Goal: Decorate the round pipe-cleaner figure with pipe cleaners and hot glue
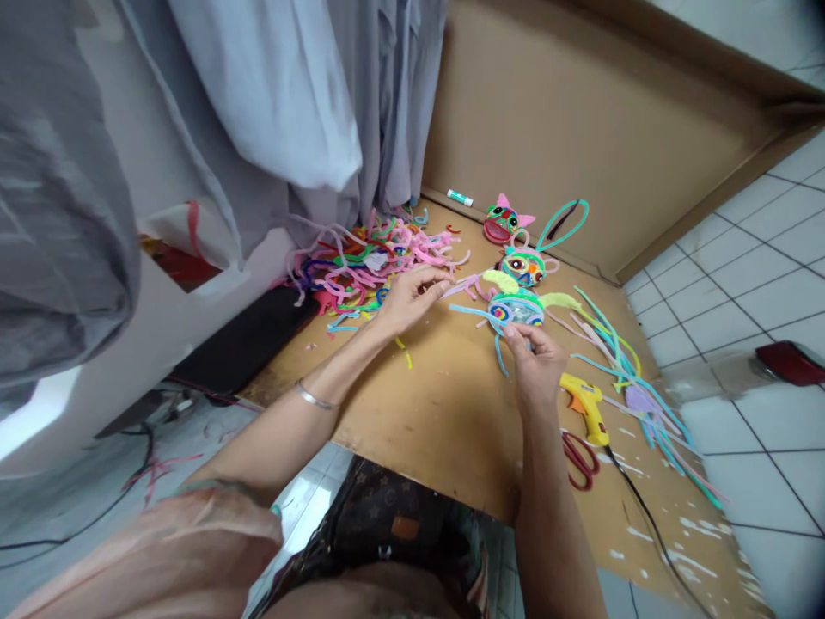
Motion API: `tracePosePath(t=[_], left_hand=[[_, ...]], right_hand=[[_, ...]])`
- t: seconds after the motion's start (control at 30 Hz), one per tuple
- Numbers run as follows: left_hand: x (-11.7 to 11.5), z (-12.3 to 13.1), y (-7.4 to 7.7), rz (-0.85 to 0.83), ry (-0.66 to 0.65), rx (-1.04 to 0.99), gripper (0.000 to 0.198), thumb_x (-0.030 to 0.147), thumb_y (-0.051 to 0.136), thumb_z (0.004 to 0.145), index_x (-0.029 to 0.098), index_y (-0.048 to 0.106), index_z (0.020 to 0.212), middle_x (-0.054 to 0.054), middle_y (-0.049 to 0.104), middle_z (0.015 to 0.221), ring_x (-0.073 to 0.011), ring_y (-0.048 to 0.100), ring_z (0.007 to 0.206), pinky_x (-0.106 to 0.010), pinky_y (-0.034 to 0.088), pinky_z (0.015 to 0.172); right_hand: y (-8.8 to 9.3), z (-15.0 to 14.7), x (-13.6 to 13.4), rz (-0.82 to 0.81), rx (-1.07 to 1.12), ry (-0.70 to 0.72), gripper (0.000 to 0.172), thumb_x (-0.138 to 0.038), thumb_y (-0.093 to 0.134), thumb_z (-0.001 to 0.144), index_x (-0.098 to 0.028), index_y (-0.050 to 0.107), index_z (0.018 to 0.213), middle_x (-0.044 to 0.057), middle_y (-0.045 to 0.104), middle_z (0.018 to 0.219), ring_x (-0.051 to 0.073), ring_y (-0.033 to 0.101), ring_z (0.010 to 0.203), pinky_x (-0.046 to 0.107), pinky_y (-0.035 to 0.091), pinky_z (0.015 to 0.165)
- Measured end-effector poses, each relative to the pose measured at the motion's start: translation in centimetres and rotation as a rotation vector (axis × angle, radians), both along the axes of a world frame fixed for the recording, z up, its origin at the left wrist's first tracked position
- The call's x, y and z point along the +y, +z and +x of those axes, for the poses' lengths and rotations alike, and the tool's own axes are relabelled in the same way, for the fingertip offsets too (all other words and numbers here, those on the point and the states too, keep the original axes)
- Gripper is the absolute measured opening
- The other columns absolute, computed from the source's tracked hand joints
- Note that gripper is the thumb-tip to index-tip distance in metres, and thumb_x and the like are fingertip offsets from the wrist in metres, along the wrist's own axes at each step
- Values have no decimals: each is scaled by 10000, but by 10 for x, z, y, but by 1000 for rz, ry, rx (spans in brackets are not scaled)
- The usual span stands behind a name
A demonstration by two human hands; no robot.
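My right hand (534, 351) is closed in a pinch on a light blue pipe cleaner (473, 310), whose free end points left toward my other hand. My left hand (416, 299) has its thumb and fingers pressed together. A thin lilac strand (465, 284) shows beside its fingertips; whether they grip it I cannot tell. Just beyond my right hand lies a round pipe-cleaner face (517, 303) with ringed blue eyes and yellow ear-like pieces, partly hidden by the fingers. Behind it are a similar face with an orange beak (523, 268) and a pink-eared one (504, 221).
A tangled heap of colourful pipe cleaners (380, 254) lies left on the wooden table (425, 413). At right are loose pipe cleaners (644, 404), a yellow glue gun (588, 404) with a black cord, and red-handled scissors (580, 462). A glue stick (460, 198) rests near the back board.
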State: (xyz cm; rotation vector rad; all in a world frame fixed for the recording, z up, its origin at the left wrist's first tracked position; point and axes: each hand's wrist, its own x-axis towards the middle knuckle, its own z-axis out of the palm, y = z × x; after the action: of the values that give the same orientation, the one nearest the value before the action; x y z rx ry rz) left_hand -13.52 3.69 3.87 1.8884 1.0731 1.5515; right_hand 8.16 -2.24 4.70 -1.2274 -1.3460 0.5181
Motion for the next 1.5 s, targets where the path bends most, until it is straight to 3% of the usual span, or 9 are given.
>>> tracePosePath(t=[0.2, 0.53, 0.7, 0.87, 1.17, 1.3, 1.5], left_hand=[[-4, 4, -4, 10, -174, 144, 307, 390, 575, 877, 151, 768, 888, -60, 740, 823, -133, 616, 699, -236, 423, 645], [-9, 11, -6, -77, -303, 234, 214, 310, 657, 831, 154, 769, 926, -73, 757, 864, -140, 648, 718, -238, 460, 668], [-8, 10, -6, -34, -298, 286, 179, 252, 622, 851, 150, 757, 904, -60, 742, 834, -134, 640, 724, -237, 464, 706], [-4, 8, -7, 44, -215, 325, 188, 223, 556, 887, 137, 723, 893, -50, 714, 812, -139, 628, 747, -241, 460, 729], [6, 8, -24, 245, -156, 440, 262, 283, 495, 934, 136, 711, 918, -108, 692, 817, -171, 630, 779, -268, 458, 726], [6, 8, -25, 163, -145, 438, 234, 261, 509, 911, 144, 702, 850, -82, 686, 790, -158, 610, 757, -257, 443, 715], [-1, 14, -19, -160, -184, 212, 253, 328, 551, 856, 122, 673, 773, -11, 630, 687, -105, 508, 620, -225, 386, 619]], right_hand=[[3, -2, -1, 9, 43, 19, 164, -351, 689, 728, -195, 739, 715, -11, 705, 689, 163, 615, 719, 300, 468, 740], [5, -2, -2, -6, 26, 5, 202, -375, 661, 741, -183, 715, 713, -9, 663, 679, 148, 572, 702, 284, 451, 720], [4, -1, -2, 6, -5, -44, 211, -380, 651, 740, -177, 705, 718, -5, 660, 683, 155, 572, 703, 294, 453, 727], [1, -2, -1, -3, 15, -74, 191, -361, 657, 714, -176, 696, 684, 0, 674, 683, 168, 601, 711, 300, 469, 723], [4, -8, -3, -43, -27, -78, 197, -368, 655, 688, -177, 697, 660, 6, 677, 653, 155, 584, 651, 271, 461, 628], [6, -10, -7, -37, -67, -87, 205, -368, 649, 711, -174, 712, 702, 7, 680, 659, 148, 581, 639, 267, 466, 624], [9, -10, -9, -40, -42, -66, 218, -379, 670, 697, -168, 721, 714, 19, 697, 683, 165, 618, 659, 282, 494, 641]])
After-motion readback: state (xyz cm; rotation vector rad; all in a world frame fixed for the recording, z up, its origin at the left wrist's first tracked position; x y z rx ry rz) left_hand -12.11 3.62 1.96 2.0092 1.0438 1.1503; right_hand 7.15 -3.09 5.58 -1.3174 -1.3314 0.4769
